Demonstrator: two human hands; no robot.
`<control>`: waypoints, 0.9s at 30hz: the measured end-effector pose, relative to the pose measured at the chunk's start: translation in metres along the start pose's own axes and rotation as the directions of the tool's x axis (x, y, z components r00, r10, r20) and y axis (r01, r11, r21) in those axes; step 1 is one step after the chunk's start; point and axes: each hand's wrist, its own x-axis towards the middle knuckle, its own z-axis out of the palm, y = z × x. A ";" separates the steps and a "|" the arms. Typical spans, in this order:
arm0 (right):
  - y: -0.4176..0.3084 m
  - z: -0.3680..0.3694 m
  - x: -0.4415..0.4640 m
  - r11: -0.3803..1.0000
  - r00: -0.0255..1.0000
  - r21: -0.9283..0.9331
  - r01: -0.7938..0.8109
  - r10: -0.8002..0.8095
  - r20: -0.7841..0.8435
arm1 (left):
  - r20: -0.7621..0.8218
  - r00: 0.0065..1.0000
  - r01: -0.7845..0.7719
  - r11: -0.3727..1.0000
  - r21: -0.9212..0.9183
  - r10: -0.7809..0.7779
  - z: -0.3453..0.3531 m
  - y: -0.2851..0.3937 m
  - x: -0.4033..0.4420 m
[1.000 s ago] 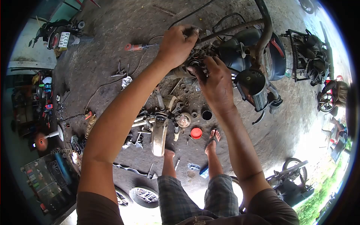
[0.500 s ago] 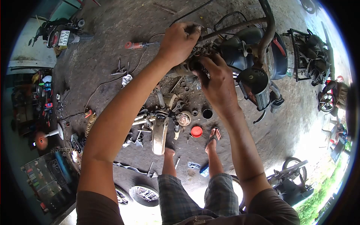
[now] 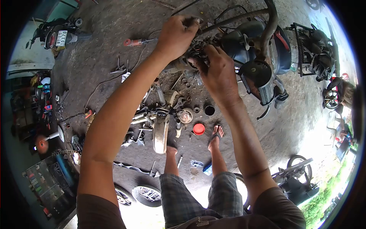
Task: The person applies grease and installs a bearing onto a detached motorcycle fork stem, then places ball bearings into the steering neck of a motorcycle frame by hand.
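My left hand (image 3: 178, 35) is closed, with thumb and fingertips pressed together at the front end of a partly dismantled motorcycle (image 3: 244, 44). Whatever is between those fingers is too small to name. Just below it, my right hand (image 3: 220, 74) curls around a dark, greasy part at the same end of the motorcycle; the palm and fingers mostly hide it. Behind the right hand stands a dark round housing (image 3: 261, 78) by a curved metal tube (image 3: 271, 32). Beneath my hands lie a worn fender (image 3: 162, 135), a round metal hub (image 3: 185, 115) and an open dark can (image 3: 209, 110).
A red lid or dish (image 3: 198, 129) sits near my sandaled foot (image 3: 215, 136). A red power tool (image 3: 133, 42) with a cord lies at the left. A parts case (image 3: 42, 183), a parked motorcycle (image 3: 57, 36) and loose wheels (image 3: 146, 195) surround the floor area. Another person (image 3: 345, 91) is at far right.
My left hand has shifted slightly left and up. My right hand has moved a little left and down, its fingers curling differently around the dark part. The whole view has drifted slightly.
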 end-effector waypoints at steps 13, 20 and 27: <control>0.001 -0.010 -0.001 0.993 1.000 0.115 0.001 0.001 -0.017 | -0.016 0.999 0.034 0.999 0.005 -0.034 0.000 0.001 0.001; 0.000 -0.004 -0.003 0.999 0.999 -0.024 0.044 -0.044 0.014 | -0.017 0.998 0.058 0.998 0.025 -0.058 -0.002 0.005 -0.001; 0.002 0.001 -0.013 0.988 0.984 0.060 0.139 -0.132 -0.117 | -0.025 0.997 0.074 0.997 0.031 -0.073 0.000 0.004 -0.001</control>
